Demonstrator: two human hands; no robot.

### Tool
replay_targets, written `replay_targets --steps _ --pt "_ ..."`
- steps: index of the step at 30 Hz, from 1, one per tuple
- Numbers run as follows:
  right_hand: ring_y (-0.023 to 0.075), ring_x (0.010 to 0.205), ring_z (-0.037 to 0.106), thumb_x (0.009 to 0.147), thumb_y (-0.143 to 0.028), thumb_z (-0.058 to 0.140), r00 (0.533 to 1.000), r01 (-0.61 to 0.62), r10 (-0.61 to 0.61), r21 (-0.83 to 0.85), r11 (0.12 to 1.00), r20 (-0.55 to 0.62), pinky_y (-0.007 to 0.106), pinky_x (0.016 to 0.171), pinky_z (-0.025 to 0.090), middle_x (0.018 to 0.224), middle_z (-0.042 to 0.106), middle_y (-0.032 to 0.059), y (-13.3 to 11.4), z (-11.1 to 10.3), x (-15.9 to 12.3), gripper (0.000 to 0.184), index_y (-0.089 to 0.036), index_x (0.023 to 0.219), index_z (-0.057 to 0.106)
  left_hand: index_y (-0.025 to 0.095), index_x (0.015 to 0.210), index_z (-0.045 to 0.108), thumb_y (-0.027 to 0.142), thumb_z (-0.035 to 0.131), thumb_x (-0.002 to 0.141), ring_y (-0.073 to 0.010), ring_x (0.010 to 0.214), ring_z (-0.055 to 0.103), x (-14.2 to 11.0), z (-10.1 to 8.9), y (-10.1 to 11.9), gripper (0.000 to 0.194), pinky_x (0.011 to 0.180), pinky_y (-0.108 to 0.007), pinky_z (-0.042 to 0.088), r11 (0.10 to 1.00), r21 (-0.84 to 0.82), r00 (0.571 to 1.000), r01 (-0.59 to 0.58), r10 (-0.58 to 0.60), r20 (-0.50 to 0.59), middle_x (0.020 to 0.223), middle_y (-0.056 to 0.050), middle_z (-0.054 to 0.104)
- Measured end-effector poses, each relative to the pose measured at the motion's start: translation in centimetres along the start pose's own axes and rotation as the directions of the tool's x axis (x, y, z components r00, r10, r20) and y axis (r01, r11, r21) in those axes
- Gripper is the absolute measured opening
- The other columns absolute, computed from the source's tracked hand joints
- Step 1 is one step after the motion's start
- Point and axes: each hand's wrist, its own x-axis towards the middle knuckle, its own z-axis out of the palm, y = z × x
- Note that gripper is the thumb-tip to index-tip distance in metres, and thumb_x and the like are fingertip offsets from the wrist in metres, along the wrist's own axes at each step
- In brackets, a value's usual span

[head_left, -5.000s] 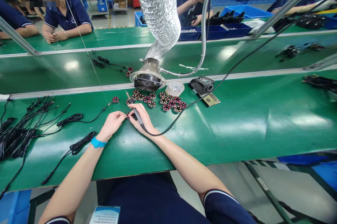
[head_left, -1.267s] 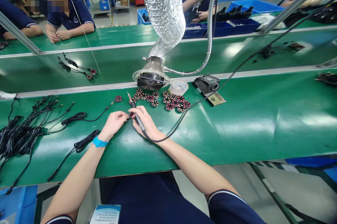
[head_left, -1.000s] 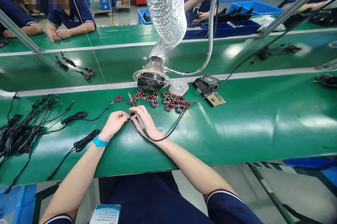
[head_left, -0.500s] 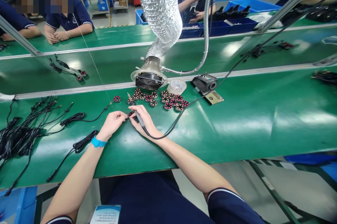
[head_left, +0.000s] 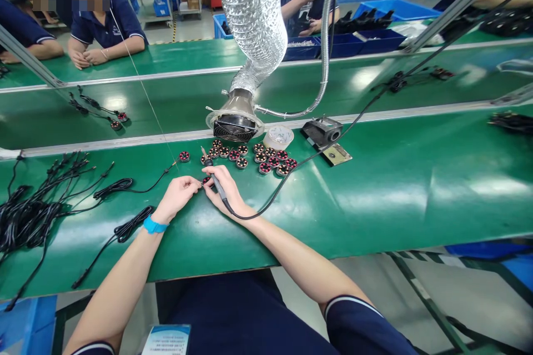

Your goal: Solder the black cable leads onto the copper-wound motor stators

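My right hand [head_left: 227,191] holds a soldering iron [head_left: 218,184] with its tip pointing up and away, and its fingertips also meet at a small round coil part [head_left: 206,180] with red and black segments. My left hand [head_left: 180,195], with a blue band at the wrist, is pinched closed at the left edge of that part. Whatever lies between its fingertips is too small to make out. Just beyond the hands lie several similar round coil parts [head_left: 241,163]. One more coil part [head_left: 184,156], joined to a black cable [head_left: 155,185], rests past my left hand.
A fume extractor hood [head_left: 235,116] hangs over the bench [head_left: 375,194]. Behind the parts sit a tape roll [head_left: 278,136] and a soldering iron stand [head_left: 325,131]. Bundled black cables [head_left: 29,219] lie at left. A thin wire [head_left: 145,91] hangs down. Co-workers sit across the line.
Both hands stay in nearly the same pose at the coil part. The view has shifted very slightly, and coil parts on the far strip have slid left.
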Motion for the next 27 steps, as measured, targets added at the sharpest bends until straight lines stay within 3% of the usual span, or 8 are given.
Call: replay_targets --steps 5,8,13,17,22,27 --pt "0.0098 0.079 0.066 0.079 -0.002 0.055 1.0 0.004 -0.004 -0.006 1.0 -0.016 0.028 0.085 0.056 0.109 0.053 0.0028 -0.2 -0.1 -0.2 0.05 -0.025 0.124 0.053 0.015 0.076 0.067 0.035 0.061 0.071 -0.0091 0.049 0.041 0.0 -0.2 -0.2 0.021 0.049 -0.023 0.029 1.0 0.009 1.0 -0.007 0.007 0.005 0.06 0.001 0.059" --pt "0.0116 0.081 0.065 0.083 -0.006 0.055 0.997 0.003 -0.004 -0.01 1.0 -0.083 0.028 0.085 0.055 0.104 0.057 0.0029 -1.2 -0.6 -0.1 0.042 -0.024 0.121 0.056 0.015 0.076 0.067 0.035 0.061 0.071 -0.0086 0.048 0.039 0.0 -0.2 -0.3 0.021 0.049 -0.023 0.028 1.0 0.008 1.0 -0.004 0.004 0.012 0.062 0.002 0.059" --pt "0.0163 0.084 0.068 0.095 -0.023 0.054 0.969 -0.079 0.071 -0.025 0.997 -0.238 0.031 0.082 0.055 0.094 0.069 0.0034 -2.7 -1.5 -0.2 0.014 -0.023 0.104 0.065 0.014 0.074 0.067 0.037 0.062 0.07 -0.0095 0.051 0.043 -0.1 0.0 -0.2 0.023 0.05 -0.023 0.029 1.0 0.011 1.0 -0.007 0.007 0.0 0.062 0.001 0.059" --pt "0.0185 0.069 0.067 0.095 -0.029 0.051 0.934 -0.087 0.059 -0.063 0.994 -0.353 0.033 0.068 0.054 0.077 0.069 0.003 -2.7 -1.8 -0.7 0.018 -0.022 0.086 0.064 0.014 0.074 0.067 0.038 0.063 0.07 -0.0097 0.051 0.042 -0.2 0.2 0.0 0.025 0.05 -0.023 0.028 1.0 0.018 1.0 -0.015 0.015 -0.005 0.061 0.001 0.058" --pt "0.018 0.062 0.066 0.094 -0.028 0.048 0.938 -0.005 -0.032 -0.104 0.995 -0.345 0.031 0.061 0.052 0.069 0.067 0.0016 -2.4 -1.8 -1.1 0.021 -0.023 0.077 0.061 0.015 0.073 0.066 0.04 0.064 0.07 -0.0082 0.047 0.036 -0.2 0.2 0.1 0.026 0.047 -0.023 0.024 1.0 0.006 1.0 -0.001 0.001 0.0 0.059 0.002 0.055" --pt "0.0175 0.061 0.065 0.094 -0.027 0.048 0.945 -0.003 -0.035 -0.114 0.993 -0.324 0.031 0.061 0.051 0.068 0.066 0.0014 -2.4 -1.7 -1.0 0.022 -0.022 0.076 0.06 0.015 0.074 0.065 0.042 0.064 0.07 -0.0072 0.045 0.033 -0.2 0.2 0.1 0.027 0.047 -0.023 0.022 1.0 -0.016 1.0 0.013 -0.013 0.005 0.058 0.003 0.054"
